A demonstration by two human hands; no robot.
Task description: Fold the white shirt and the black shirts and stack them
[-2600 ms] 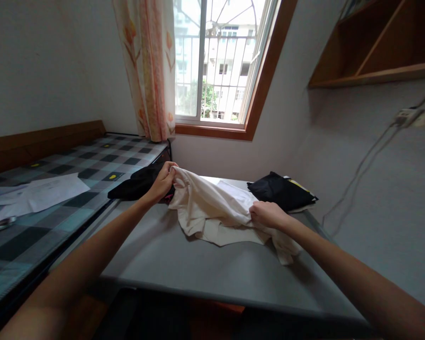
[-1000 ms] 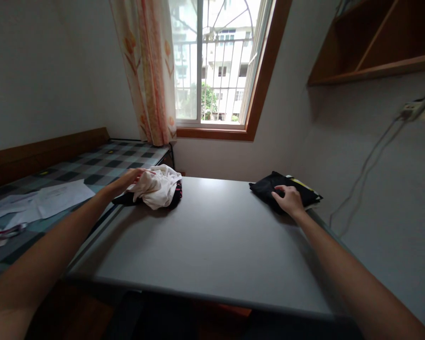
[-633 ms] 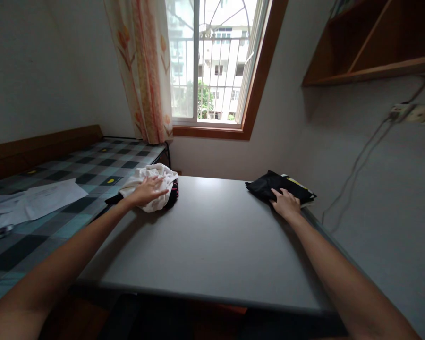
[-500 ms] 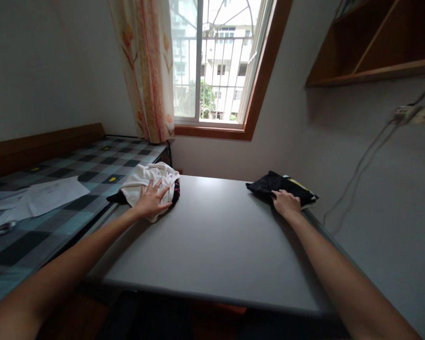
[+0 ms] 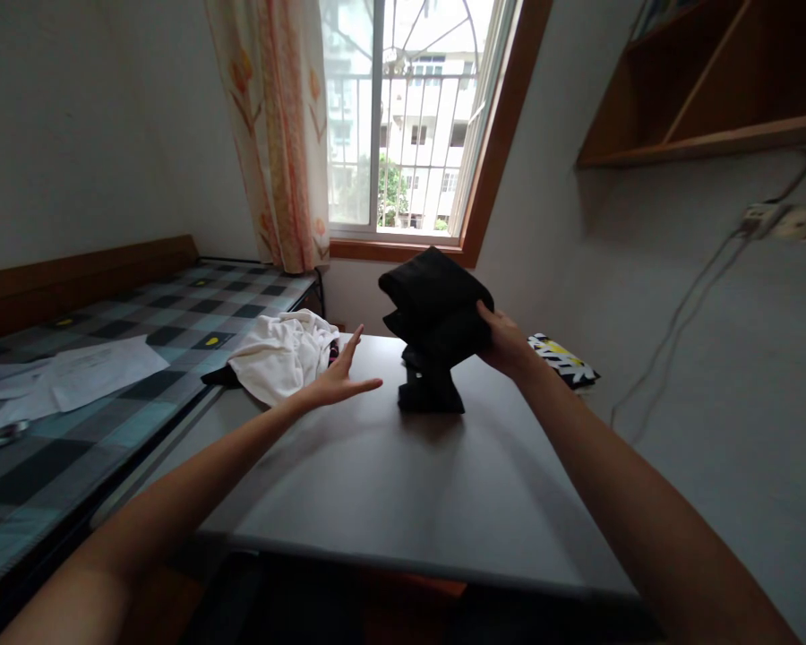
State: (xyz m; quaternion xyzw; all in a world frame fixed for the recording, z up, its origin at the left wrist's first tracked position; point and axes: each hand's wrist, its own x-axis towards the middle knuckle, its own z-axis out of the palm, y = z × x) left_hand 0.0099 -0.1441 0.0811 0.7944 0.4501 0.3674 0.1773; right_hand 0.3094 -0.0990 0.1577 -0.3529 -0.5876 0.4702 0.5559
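Observation:
My right hand grips the right edge of a folded black garment, holding it up above the table. One part of the garment hangs down to the tabletop or just over it; which kind of garment it is I cannot tell. To its left, my left hand has its fingers spread and holds nothing. Behind that hand lies a crumpled pile of white cloth with darker cloth under it. A folded black, white and yellow printed cloth rests at the table's right edge, partly behind my right wrist.
On the left stands a bed with a checked cover and sheets of paper. A curtain hangs beside the barred window. Cables run down the right wall below a wooden shelf.
My right hand has lifted the black garment off the printed cloth and carried it left to the middle. My left hand has left the white cloth and moved right.

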